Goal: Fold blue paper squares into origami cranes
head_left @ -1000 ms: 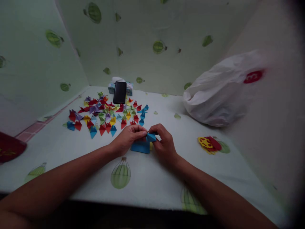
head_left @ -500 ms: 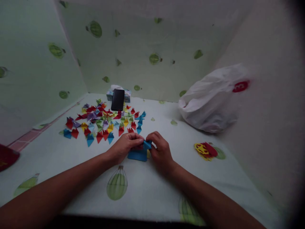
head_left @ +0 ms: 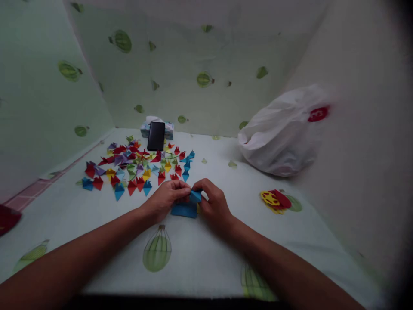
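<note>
A small folded piece of blue paper (head_left: 195,197) is pinched between both my hands. My left hand (head_left: 166,199) grips its left side with thumb and fingers. On the other side my right hand (head_left: 213,201) is closed on the right edge, fingers curled. Just below, flat blue paper (head_left: 184,210) lies on the table, with a bit of yellow showing by my right fingers. Beyond my left hand spread many folded paper figures (head_left: 131,187) in red, blue, yellow, green and purple.
A black phone (head_left: 156,136) leans on a tissue box (head_left: 145,130) at the back. On the right stands a full white plastic bag (head_left: 280,133), with yellow and red cut-out shapes (head_left: 275,201) in front of it. A dark red object (head_left: 9,218) sits at the left edge.
My fingers have shifted slightly on the folded blue paper, and more of its flat face shows. The whole view has moved a little, so everything sits slightly further left.
</note>
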`<state>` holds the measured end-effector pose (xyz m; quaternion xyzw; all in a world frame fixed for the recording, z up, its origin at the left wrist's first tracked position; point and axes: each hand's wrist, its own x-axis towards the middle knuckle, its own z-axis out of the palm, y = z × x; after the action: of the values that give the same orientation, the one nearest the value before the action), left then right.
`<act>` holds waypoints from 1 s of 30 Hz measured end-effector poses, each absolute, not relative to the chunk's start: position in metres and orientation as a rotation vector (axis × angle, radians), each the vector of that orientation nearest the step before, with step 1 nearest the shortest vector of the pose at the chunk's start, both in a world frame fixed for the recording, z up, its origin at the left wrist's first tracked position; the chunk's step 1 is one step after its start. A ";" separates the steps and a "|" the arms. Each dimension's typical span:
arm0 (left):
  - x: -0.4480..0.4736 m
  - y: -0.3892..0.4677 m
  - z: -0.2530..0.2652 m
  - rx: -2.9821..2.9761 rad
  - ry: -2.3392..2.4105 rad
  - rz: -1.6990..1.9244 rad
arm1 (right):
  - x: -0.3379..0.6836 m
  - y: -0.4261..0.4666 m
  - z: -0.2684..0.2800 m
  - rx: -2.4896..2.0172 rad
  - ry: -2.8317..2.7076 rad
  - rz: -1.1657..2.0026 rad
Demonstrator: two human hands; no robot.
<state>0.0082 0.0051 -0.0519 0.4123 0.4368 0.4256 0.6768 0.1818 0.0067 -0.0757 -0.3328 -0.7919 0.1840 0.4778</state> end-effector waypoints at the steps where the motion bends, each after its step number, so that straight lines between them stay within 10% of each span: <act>1: 0.009 0.005 -0.051 0.952 0.992 0.967 | 0.182 0.007 -0.075 -0.811 -1.933 0.447; 30: 0.008 0.005 -0.050 1.111 1.007 1.052 | 0.182 0.007 -0.075 -0.867 -1.777 0.715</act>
<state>0.0080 0.0047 -0.0502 0.4811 0.4361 0.4555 0.6090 0.1819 0.0068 -0.0749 -0.3581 -0.7335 0.2953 0.4964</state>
